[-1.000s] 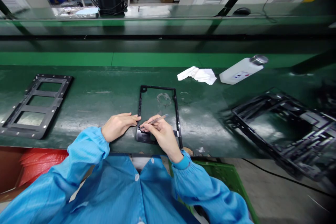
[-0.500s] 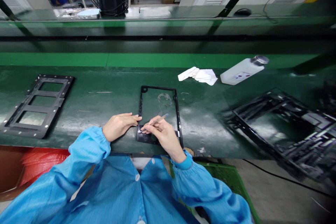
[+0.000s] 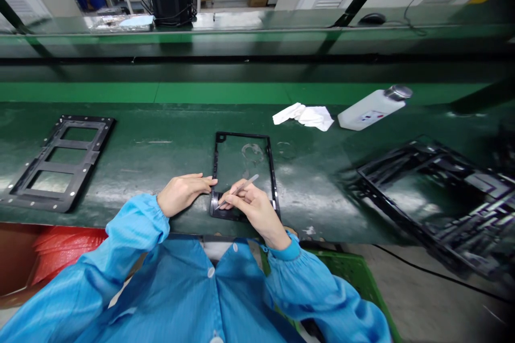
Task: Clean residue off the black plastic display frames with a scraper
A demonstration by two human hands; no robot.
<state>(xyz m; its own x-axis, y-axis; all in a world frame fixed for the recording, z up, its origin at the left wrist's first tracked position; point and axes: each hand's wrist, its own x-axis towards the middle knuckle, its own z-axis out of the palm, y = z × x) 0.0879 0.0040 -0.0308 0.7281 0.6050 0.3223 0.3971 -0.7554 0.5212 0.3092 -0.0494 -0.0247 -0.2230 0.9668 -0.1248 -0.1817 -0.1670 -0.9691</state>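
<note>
A thin black rectangular frame [image 3: 273, 171] lies flat on the green workbench in front of me, its lower end a wider black strip. My left hand [image 3: 183, 193] rests at its left edge, fingers stretched out and fingertips touching the rim. My right hand [image 3: 253, 206] is closed in a writing grip around a slim pen-like tool [image 3: 250, 179]; its exact kind is too small to tell. The tool slants, with its thin tip down at the lower left part of the frame. My right fingers hide some of the lower strip.
A grey-black panel with three openings [image 3: 82, 169] lies at the left. White crumpled tissue [image 3: 308, 116] and a white bottle with a metal cap [image 3: 370, 110] are beyond the frame to the right. Several black frames [image 3: 386, 198] are piled at the right. Below the bench stands a green crate [image 3: 354, 268].
My right hand and the tool's tip have shifted slightly right and toward me, away from the frame's left edge. My left hand and the frame have stayed in place.
</note>
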